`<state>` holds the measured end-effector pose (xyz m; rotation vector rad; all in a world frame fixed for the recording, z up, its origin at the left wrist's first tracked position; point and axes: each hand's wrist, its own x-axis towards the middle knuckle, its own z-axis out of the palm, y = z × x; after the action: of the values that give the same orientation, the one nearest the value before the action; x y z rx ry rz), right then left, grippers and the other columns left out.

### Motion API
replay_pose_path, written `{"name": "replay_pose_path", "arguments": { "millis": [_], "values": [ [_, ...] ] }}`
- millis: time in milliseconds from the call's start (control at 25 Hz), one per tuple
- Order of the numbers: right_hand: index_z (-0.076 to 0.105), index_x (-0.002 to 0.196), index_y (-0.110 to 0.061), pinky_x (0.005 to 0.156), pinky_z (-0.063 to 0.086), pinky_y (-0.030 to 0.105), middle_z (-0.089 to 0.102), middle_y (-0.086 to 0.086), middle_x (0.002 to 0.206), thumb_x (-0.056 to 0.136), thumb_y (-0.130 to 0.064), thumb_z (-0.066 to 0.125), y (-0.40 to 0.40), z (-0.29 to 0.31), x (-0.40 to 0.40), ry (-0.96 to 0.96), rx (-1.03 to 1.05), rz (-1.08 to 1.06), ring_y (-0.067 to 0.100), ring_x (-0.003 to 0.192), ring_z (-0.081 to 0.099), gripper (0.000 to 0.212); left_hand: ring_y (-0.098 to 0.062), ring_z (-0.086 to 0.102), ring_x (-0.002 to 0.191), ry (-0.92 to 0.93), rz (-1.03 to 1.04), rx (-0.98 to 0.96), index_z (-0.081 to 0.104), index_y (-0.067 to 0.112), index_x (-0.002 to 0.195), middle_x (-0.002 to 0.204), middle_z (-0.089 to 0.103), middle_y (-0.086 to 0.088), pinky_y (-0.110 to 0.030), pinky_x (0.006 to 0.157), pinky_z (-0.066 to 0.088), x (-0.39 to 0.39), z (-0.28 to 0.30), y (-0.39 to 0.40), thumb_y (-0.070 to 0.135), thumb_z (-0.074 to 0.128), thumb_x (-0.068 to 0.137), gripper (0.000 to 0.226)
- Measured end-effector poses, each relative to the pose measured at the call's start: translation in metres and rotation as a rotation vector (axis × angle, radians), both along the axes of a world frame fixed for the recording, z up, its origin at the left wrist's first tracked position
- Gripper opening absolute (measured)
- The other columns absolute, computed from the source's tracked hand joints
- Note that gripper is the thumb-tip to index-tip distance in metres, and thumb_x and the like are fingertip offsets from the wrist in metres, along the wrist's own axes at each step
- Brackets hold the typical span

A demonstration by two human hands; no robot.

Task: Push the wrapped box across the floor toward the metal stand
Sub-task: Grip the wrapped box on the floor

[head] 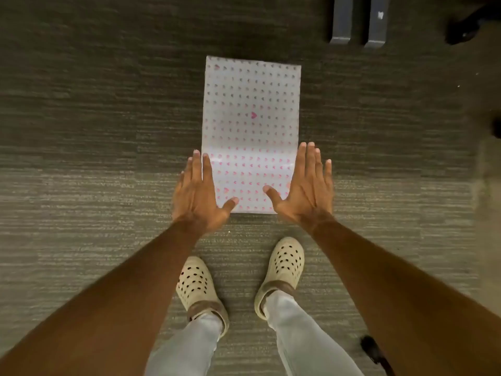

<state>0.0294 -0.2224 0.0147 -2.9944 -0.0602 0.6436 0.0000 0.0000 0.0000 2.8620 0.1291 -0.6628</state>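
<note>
The wrapped box (250,118) lies on the grey carpet, covered in white paper with small pink hearts, its long side pointing away from me. My left hand (199,189) is spread flat at the box's near left corner, fingers apart, thumb over the near edge. At the near right corner, my right hand (305,185) is likewise spread with its thumb over the paper. Neither hand grips anything; whether the palms touch the box I cannot tell. Two dark metal bars of the stand (359,21) rest on the floor beyond the box, to the far right.
My feet in cream perforated clogs (283,264) stand just behind the box, below my arms. A dark object (471,23) sits at the top right corner. A small black item (372,348) lies on the carpet at the lower right. Carpet stretches left of the box.
</note>
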Motion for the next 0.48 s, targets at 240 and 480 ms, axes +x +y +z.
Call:
{"name": "replay_pose_path", "arguments": {
  "millis": [240,480],
  "values": [
    [0.017,0.156,-0.009,0.115,0.032,0.049,0.029,0.016,0.160,0.090,-0.056,0.059,-0.003,-0.062,0.031,0.134,0.235,-0.401,0.035,0.147,0.030,0.091,-0.035,0.035,0.137,0.088,0.439,-0.155,0.026,0.005,0.148,0.150,0.035,-0.017,-0.047,0.106,0.039,0.043,-0.059,0.008,0.045,0.075,0.074,0.097],
    [0.059,0.125,-0.010,0.089,0.058,0.046,0.067,0.008,0.124,0.092,-0.033,0.067,-0.007,-0.089,0.057,0.116,0.547,-0.779,0.031,0.108,0.066,0.041,-0.024,0.062,0.102,0.070,0.760,-0.376,0.059,0.007,0.124,0.124,0.065,-0.012,-0.031,0.076,0.048,0.070,-0.088,0.018,0.020,0.068,0.087,0.040]
  ]
}}
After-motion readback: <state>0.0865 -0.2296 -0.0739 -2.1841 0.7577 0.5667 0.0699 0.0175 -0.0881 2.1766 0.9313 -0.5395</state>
